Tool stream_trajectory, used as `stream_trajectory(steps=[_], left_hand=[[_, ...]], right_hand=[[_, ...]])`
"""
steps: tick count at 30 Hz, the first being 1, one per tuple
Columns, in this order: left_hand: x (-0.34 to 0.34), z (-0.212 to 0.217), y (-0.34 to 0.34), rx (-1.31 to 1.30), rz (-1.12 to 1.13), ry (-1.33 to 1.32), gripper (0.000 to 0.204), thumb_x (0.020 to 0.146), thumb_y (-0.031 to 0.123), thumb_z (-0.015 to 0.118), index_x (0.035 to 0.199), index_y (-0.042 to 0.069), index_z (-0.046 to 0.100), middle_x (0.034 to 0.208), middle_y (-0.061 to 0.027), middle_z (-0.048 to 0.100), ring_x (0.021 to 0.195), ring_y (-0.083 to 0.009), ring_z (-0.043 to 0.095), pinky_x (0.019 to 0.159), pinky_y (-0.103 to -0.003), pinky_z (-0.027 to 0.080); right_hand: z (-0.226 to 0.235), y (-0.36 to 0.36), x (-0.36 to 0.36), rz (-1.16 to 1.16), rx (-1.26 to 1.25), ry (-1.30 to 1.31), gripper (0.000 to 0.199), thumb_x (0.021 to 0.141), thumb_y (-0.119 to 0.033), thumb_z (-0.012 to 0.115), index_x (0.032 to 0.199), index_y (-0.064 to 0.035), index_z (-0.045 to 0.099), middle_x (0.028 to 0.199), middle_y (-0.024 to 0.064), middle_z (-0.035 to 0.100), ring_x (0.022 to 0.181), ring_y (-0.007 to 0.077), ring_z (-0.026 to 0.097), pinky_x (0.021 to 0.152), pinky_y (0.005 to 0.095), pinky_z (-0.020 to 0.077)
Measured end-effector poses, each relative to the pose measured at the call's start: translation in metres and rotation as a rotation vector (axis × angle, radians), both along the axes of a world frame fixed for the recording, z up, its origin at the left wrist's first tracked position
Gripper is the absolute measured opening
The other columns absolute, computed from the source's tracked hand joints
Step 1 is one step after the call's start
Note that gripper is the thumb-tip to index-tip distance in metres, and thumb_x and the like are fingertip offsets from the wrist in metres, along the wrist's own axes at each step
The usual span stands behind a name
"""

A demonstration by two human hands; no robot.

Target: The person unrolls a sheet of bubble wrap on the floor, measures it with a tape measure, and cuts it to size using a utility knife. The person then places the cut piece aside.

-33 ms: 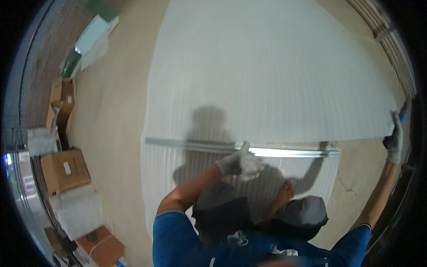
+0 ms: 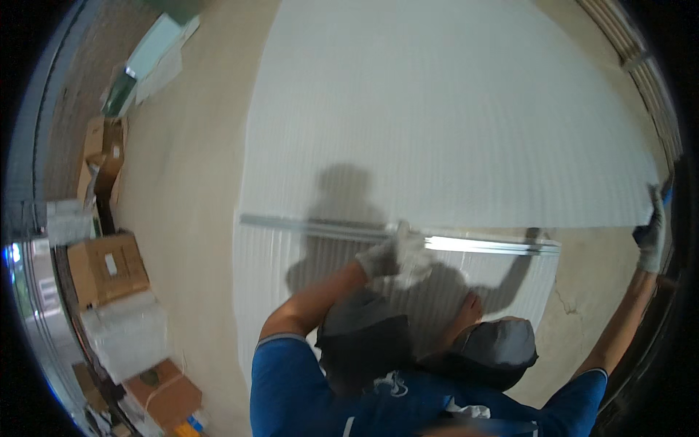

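Observation:
A large white foam sheet (image 2: 451, 124) with fine ribs covers most of the floor before me. My right hand (image 2: 650, 237), in a grey glove with a dark palm, is closed at its near right corner. Beside those fingers shows a small blue thing (image 2: 668, 195), too partly hidden to name. Long silvery metal strips (image 2: 480, 246) lie crosswise on a nearer ribbed foam piece (image 2: 266, 291). My left hand (image 2: 400, 255), gloved and slightly blurred, is over the middle of the strips. Its thumb and fingers are apart. Whether it touches them I cannot tell.
My knees (image 2: 364, 335) and a bare foot (image 2: 472, 306) are at the near foam piece. Along the left stand cardboard boxes (image 2: 109, 269), a plastic-wrapped bundle (image 2: 127, 335) and a brown carton (image 2: 164, 393). Long pale bars (image 2: 619, 36) run along the right edge.
My right hand has shifted slightly outward to the right, and the sheet's corner with it. My left hand has moved a little away from me. The view has tilted slightly.

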State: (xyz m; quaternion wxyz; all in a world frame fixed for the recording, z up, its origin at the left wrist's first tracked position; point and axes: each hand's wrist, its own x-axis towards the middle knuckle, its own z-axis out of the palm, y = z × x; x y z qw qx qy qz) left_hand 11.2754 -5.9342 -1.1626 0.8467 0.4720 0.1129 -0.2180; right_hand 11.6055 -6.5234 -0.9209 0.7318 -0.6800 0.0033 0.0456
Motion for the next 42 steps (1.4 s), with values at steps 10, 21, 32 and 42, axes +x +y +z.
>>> stream_trajectory(steps=[10, 21, 32, 42], left_hand=[[0.041, 0.037, 0.1, -0.199, 1.028, 0.194, 0.023, 0.096, 0.025, 0.06, 0.107, 0.005, 0.065, 0.093, 0.001, 0.065, 0.083, -0.009, 0.063, 0.071, -0.022, 0.054], [0.013, 0.001, 0.085, 0.167, 0.868, 0.366, 0.022, 0.096, 0.026, 0.061, 0.089, 0.006, 0.065, 0.079, -0.0072, 0.063, 0.071, -0.0212, 0.064, 0.062, -0.038, 0.057], [0.028, 0.166, 0.099, 0.378, 0.811, 0.192, 0.025, 0.095, 0.03, 0.063, 0.085, 0.007, 0.066, 0.074, 0.0024, 0.057, 0.067, -0.0109, 0.053, 0.063, -0.028, 0.047], [-0.012, 0.472, 0.115, 0.552, 0.722, -0.027, 0.028, 0.092, 0.032, 0.064, 0.086, 0.004, 0.065, 0.075, -0.0014, 0.057, 0.066, -0.0112, 0.054, 0.06, -0.028, 0.045]], right_hand=[[-0.025, -0.008, 0.005, -0.221, -0.39, 0.379, 0.047, 0.098, -0.032, 0.057, 0.14, -0.0106, 0.051, 0.086, -0.0035, 0.037, 0.07, 0.0076, 0.031, 0.062, 0.024, 0.0257], [-0.195, 0.019, -0.036, -0.14, -0.81, 0.44, 0.032, 0.088, -0.039, 0.071, 0.068, -0.0222, 0.052, 0.05, -0.008, 0.039, 0.036, 0.0055, 0.033, 0.033, 0.0244, 0.0264], [-0.034, 0.062, -0.053, -0.14, -0.851, 0.468, 0.028, 0.089, -0.038, 0.07, 0.079, -0.0154, 0.058, 0.053, -0.0071, 0.041, 0.036, 0.0063, 0.036, 0.033, 0.026, 0.0285], [0.244, 0.056, -0.121, -0.071, -0.674, 0.397, 0.029, 0.088, -0.032, 0.072, 0.079, -0.0107, 0.054, 0.057, -0.004, 0.046, 0.038, 0.0069, 0.038, 0.034, 0.0259, 0.0302]])
